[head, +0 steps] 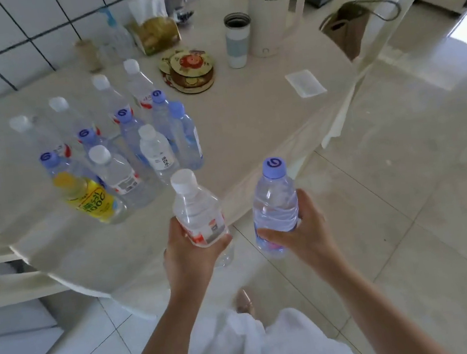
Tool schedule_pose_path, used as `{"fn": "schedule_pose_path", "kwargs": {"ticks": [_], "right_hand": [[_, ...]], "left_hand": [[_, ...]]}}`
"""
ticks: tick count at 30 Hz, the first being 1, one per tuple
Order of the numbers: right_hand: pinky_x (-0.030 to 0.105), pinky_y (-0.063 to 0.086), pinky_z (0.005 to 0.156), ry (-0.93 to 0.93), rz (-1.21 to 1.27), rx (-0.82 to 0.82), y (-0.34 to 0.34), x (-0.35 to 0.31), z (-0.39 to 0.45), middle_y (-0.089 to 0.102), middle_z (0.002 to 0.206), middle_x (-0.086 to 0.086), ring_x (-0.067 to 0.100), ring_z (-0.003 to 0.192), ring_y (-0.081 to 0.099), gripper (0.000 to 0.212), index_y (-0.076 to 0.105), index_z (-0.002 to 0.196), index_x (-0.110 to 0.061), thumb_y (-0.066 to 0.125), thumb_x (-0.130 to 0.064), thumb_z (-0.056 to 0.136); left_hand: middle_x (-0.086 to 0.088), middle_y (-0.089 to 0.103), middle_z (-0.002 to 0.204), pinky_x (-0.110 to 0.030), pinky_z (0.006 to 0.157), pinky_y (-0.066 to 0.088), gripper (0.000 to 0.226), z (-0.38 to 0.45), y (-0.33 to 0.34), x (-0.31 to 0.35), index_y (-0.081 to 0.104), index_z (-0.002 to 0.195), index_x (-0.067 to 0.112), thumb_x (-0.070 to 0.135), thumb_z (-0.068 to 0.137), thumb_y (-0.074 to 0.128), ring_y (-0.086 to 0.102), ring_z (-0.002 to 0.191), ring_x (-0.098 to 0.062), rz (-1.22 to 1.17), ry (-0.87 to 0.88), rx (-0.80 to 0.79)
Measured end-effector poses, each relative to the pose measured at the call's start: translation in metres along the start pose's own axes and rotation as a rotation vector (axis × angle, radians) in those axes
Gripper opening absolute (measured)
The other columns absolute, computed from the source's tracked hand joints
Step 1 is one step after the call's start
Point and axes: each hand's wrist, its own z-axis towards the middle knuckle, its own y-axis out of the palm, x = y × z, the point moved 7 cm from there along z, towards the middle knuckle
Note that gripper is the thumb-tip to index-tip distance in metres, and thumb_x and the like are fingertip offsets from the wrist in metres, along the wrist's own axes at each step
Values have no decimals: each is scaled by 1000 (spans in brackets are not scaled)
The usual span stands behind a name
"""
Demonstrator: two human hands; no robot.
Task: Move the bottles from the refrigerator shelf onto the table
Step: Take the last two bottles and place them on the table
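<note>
On the round cream-clothed table (248, 121), at its left, stands a cluster of clear plastic bottles (132, 136) with white and lilac caps, in rough rows; labels are mostly too blurred to read. The yellow-labelled bottle (90, 200) stands at the cluster's near left edge. Your left hand (190, 252) grasps a clear white-capped bottle with a red and white label (196, 211) around its lower body, above the table's near edge; its base is hidden behind your fingers. Your right hand (298, 227) grips a clear lilac-capped bottle (274, 201) over the tiled floor, just off the table. Farther back stand a white and grey tumbler (237, 41) and a cream electric kettle (275, 8). The refrigerator is not in view.
</note>
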Motion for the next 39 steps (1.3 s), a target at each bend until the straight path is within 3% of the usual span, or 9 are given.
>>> {"fn": "schedule_pose_path", "kwargs": {"ticks": [3,6,10,14,16,20,24,31,39], "right_hand": [[32,51,68,-35,-46,-56,17,-22,28,65,76,-10,11,70,62,47,54,90,-33,82,-25,53],[29,52,68,-50,-44,-117,36,-33,57,66,81,-13,12,77,64,57,52,100,-30,81,-27,50],[27,51,67,-79,-18,-226,60,-45,92,67,86,-13,10,78,64,56,52,97,-31,77,-27,48],[8,43,56,-151,12,-359,80,-58,127,64,82,-13,-8,65,57,54,53,97,-29,80,-13,53],[4,41,56,-171,18,-439,92,-57,146,62,85,-14,-12,64,56,58,53,101,-24,84,0,58],[19,52,71,-199,-35,-538,110,-45,187,66,93,-21,-2,84,61,67,55,107,-31,86,-9,52],[11,46,70,-231,-78,-596,125,-45,212,64,93,-17,-6,79,59,65,52,103,-33,82,-8,52],[36,52,78,-247,-165,-633,149,-33,238,66,97,-10,16,90,65,65,53,97,-50,81,-15,49],[28,52,81,-335,-232,-667,160,-22,236,63,103,-17,11,95,63,68,55,112,-29,81,-15,51]], "left_hand": [[17,66,94,-40,83,53,72,28,-4,0,50,107,34,31,50,94,67,93,-19,-39,-23,42],[21,62,93,-33,82,50,74,51,-5,-1,49,111,33,23,53,93,64,95,-18,-75,-45,88],[13,70,99,-42,85,54,69,78,0,-11,53,109,30,21,52,91,66,96,-19,-141,-91,134],[6,68,101,-38,83,52,67,100,7,-16,54,105,29,21,50,91,64,96,-20,-176,-116,200],[-2,65,105,-33,82,48,68,111,12,-19,52,104,25,13,50,92,62,97,-22,-151,-101,223],[-4,64,105,-28,81,44,71,129,25,-23,53,108,21,7,51,93,61,96,-24,-137,-96,259],[-1,64,103,-21,76,40,72,142,35,-25,55,113,14,9,51,93,61,93,-21,-90,-110,279],[5,66,103,-29,80,50,71,157,43,-39,55,112,23,16,52,91,63,94,-15,-98,-198,215],[14,67,109,-22,85,49,76,163,38,-49,55,116,35,13,52,92,63,101,-5,-154,-208,91]]}}
